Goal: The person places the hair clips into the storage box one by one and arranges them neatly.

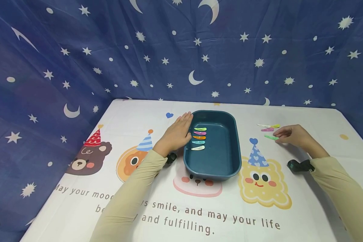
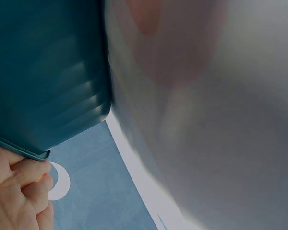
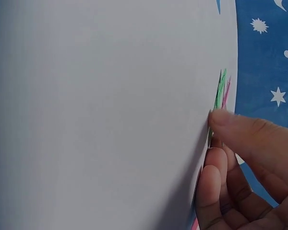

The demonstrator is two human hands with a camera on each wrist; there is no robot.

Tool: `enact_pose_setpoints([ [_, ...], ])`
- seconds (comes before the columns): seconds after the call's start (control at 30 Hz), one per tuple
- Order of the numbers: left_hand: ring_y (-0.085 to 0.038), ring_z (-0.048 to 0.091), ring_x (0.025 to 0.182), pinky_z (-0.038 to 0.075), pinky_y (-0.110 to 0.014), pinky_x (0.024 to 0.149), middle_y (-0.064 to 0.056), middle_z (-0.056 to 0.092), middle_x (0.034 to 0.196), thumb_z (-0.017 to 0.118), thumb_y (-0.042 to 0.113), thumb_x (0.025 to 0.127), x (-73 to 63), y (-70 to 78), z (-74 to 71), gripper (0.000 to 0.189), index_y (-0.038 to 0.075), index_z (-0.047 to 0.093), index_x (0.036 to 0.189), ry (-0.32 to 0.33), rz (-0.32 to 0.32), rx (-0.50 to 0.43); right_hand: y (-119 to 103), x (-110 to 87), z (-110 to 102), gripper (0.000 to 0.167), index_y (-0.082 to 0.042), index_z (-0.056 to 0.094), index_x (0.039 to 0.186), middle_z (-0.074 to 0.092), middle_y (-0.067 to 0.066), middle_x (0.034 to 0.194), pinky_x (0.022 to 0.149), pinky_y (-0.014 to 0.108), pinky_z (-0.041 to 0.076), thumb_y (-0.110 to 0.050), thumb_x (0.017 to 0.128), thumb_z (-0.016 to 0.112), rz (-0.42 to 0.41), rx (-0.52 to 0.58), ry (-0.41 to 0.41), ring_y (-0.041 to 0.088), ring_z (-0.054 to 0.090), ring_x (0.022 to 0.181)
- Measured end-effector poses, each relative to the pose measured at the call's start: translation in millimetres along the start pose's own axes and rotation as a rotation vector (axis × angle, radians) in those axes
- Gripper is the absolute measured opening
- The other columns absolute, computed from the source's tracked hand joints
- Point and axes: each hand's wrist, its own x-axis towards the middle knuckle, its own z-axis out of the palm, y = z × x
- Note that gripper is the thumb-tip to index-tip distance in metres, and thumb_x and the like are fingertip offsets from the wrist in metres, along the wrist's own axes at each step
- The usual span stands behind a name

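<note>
My left hand (image 1: 176, 132) rests at the left rim of a dark teal plastic tub (image 1: 211, 173), its fingers stretched along the edge. The left wrist view shows its fingertips against the rim from outside. Inside the tub, several snap hair clips lie in a column, among them an orange clip (image 1: 199, 137) and a blue clip (image 1: 198, 143). To the tub's right, my right hand (image 1: 294, 136) pinches the end of a green hair clip (image 1: 271, 137) between thumb and finger. Just beyond it lie a pink clip (image 1: 267, 129), a white clip (image 1: 263, 126) and a yellow clip (image 1: 275, 126).
A white tablecloth (image 1: 320, 124) printed with party-hat characters and lettering covers the table. Behind it and to the left hangs a blue curtain (image 1: 157, 43) with stars and moons. A dark wrist device (image 1: 300, 165) sits beneath the right forearm.
</note>
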Motion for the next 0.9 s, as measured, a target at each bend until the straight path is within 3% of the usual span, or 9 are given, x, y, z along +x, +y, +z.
enact_pose_setpoints([
  [0.27,-0.022,0.009,0.148,0.008,-0.033,0.121,-0.012,0.014,0.158,0.041,0.021,0.091,-0.1,0.2,-0.3,0.067,0.000,0.014,0.150,0.004,0.004,-0.009,-3.5,0.9,0.1,0.029,0.006,0.069,0.101,0.069,0.013,0.087,0.058,0.020,0.042,-0.007,0.075,0.073,0.004,-0.027,-0.010,0.008,0.048,0.069],
  [0.53,-0.022,0.009,0.148,0.008,-0.033,0.121,-0.012,0.014,0.158,0.041,0.021,0.091,0.0,-0.3,0.3,0.068,0.000,0.015,0.150,0.011,0.001,-0.008,-4.9,2.4,-2.5,0.028,0.005,0.070,0.100,0.067,0.001,0.075,0.058,0.020,0.039,-0.007,0.075,0.073,0.030,-0.025,-0.038,0.011,0.046,0.070],
  [0.9,-0.022,0.008,0.148,0.008,-0.033,0.121,-0.012,0.014,0.158,0.041,0.021,0.092,0.4,-0.6,0.9,0.067,0.000,0.014,0.150,0.006,0.000,-0.008,-5.6,2.0,-1.1,0.030,0.008,0.068,0.101,0.058,-0.004,0.067,0.059,0.021,0.038,-0.007,0.075,0.072,0.029,-0.015,-0.042,0.008,0.045,0.067],
])
